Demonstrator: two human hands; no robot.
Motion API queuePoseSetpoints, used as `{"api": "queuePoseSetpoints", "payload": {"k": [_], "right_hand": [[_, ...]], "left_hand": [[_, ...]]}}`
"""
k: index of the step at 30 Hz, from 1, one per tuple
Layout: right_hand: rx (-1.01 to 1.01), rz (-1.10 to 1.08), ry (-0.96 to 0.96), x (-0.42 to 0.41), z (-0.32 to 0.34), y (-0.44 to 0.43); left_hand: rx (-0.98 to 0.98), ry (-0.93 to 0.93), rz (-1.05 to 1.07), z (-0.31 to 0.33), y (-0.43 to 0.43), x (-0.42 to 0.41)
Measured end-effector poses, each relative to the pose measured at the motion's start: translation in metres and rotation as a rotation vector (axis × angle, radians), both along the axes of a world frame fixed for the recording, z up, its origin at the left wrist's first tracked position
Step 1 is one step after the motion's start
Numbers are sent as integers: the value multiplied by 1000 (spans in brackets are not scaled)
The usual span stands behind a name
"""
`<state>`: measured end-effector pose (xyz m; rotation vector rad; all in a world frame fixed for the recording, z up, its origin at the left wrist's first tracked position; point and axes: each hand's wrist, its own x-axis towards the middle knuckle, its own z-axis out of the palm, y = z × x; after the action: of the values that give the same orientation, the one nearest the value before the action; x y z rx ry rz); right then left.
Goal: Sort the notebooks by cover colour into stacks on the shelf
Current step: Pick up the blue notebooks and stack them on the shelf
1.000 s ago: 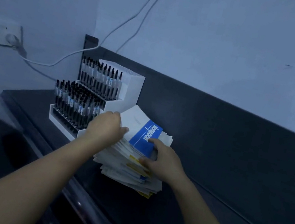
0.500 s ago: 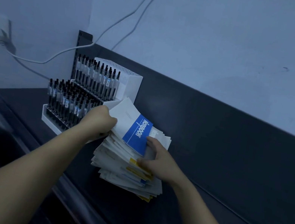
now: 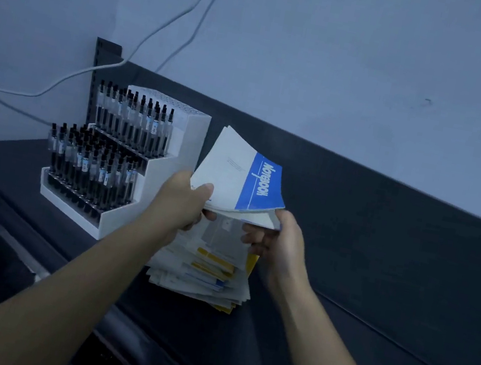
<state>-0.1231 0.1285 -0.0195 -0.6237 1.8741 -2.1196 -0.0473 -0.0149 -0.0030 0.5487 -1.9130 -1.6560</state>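
Observation:
A messy stack of notebooks (image 3: 210, 270) with white, yellow and blue covers lies on the dark shelf (image 3: 335, 328). Above it a white notebook with a blue band (image 3: 243, 179) is tilted up off the stack, with another notebook or two under it. My left hand (image 3: 184, 204) grips its left edge, thumb on top. My right hand (image 3: 276, 246) holds the lifted notebooks at their right lower corner, fingers curled under them.
A white stepped pen rack (image 3: 117, 218) full of black pens stands just left of the stack, close to my left hand. A dark back panel (image 3: 387, 214) runs behind the shelf. Two cables (image 3: 178, 17) hang down the wall. The shelf's front edge (image 3: 84, 293) runs under my left forearm.
Both hands have raised the blue-banded notebook off the stack and tilted it up. My right hand moved from the stack's top to the lifted corner.

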Motion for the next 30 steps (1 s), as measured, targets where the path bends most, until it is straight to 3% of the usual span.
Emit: {"api": "queuePoseSetpoints", "payload": {"k": [4,12,30], "right_hand": [[-75,-153,-56,6,-4,40],[146,-466,49,26,-15,152],[281,-729,76,70,-50,490]], "left_hand": [[-47,-3,-56,-15,39,-9],[-165,37,-183,-35,152,-11],[-114,-62,-521,-82,473,-10]]}}
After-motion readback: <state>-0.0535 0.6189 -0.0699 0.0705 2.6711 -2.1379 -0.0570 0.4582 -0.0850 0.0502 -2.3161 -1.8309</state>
